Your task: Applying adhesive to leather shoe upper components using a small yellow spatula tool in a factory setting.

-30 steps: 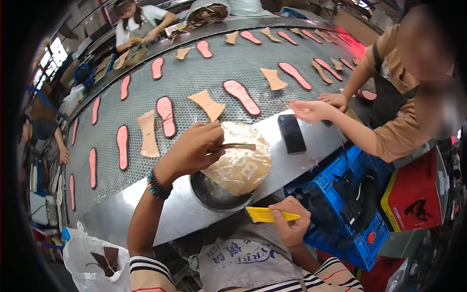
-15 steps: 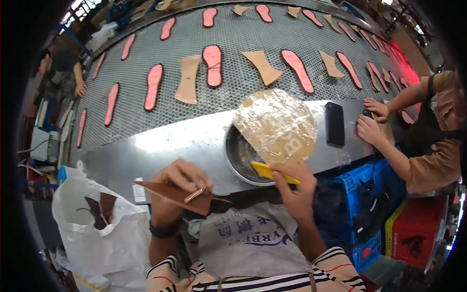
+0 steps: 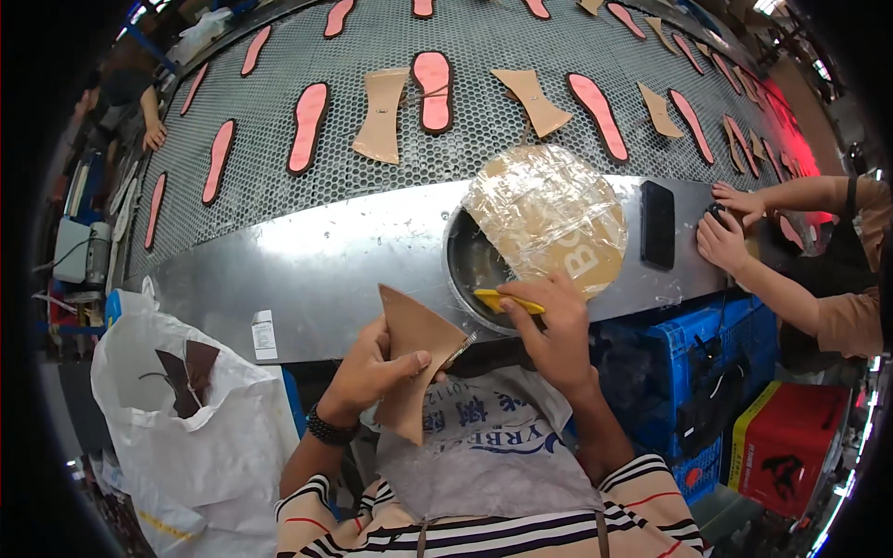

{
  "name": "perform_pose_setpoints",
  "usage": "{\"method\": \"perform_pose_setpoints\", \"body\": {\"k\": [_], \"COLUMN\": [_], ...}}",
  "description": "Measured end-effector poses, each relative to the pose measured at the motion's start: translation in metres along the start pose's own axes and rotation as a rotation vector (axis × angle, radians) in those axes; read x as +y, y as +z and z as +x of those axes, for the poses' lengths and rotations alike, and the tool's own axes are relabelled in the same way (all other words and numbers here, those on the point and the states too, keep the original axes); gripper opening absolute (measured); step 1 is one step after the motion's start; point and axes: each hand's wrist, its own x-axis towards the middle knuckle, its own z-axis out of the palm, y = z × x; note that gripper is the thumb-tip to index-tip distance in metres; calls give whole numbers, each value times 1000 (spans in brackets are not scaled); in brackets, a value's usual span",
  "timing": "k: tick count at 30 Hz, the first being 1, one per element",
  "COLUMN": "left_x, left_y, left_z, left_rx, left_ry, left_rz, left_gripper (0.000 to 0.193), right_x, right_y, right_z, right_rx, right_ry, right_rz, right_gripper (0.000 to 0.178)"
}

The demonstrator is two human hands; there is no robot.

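My left hand (image 3: 365,374) is closed on a tan leather piece (image 3: 415,325), thumb on its pale face. The piece flares at both ends, and a small metal trim (image 3: 459,350) shows at its right edge. My right hand (image 3: 561,327) grips a flat yellow tool (image 3: 498,299); its exact kind is unclear. The tool's tip sits over the near rim of a round metal bowl (image 3: 454,244). A cardboard disc (image 3: 558,219) wrapped in clear film covers the bowl's right part.
Pink insoles (image 3: 309,126) and tan pieces (image 3: 381,116) lie in rows on a mesh belt (image 3: 251,177). A black phone (image 3: 657,223) rests right of the bowl. Another person's hands (image 3: 726,232) are at the right. A white sack (image 3: 186,456) and blue crate (image 3: 688,344) stand nearby.
My left hand has turned the leather piece from brown face to pale face and moved right. My right hand with the yellow tool shifted slightly left; the belt items moved up in view.
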Motion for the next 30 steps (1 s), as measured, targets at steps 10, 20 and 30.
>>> {"method": "perform_pose_setpoints", "body": {"k": [10,20,30], "left_x": [1,1,-3], "left_y": [-3,-4,-3], "left_z": [5,13,6], "left_rx": [-78,-233,-106], "left_ry": [-168,-290,-188], "left_rz": [-19,-28,-179], "left_gripper": [63,80,89], "right_x": [4,5,8], "right_y": [3,-17,-38], "right_z": [3,35,39], "right_rx": [13,-142,-434], "right_ry": [110,5,-267], "right_rz": [160,501,345], "right_gripper": [10,15,19]}}
